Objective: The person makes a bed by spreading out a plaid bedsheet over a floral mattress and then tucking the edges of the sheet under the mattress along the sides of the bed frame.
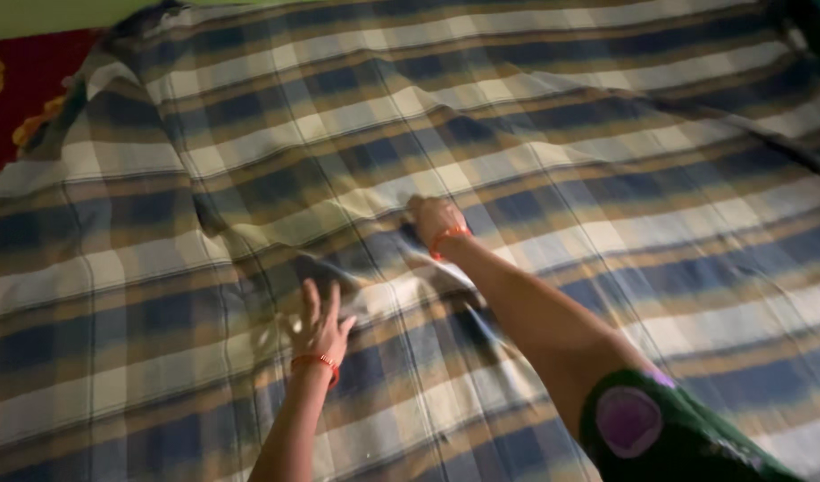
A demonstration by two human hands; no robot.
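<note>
A large plaid cloth [553, 152] in blue, cream and brown checks covers almost the whole view, with wrinkles and a raised fold near its middle. My right hand [435, 220], with an orange thread at the wrist, is closed on a pinch of that fold. My left hand [320, 323], also with an orange wrist thread, lies flat on the cloth with fingers spread, a little nearer to me and to the left. The image is motion-blurred.
A red patterned fabric [17, 98] shows at the upper left beyond the cloth's edge, under a strip of green wall [44, 16]. My dark green sleeve [669, 428] with a purple patch fills the lower right.
</note>
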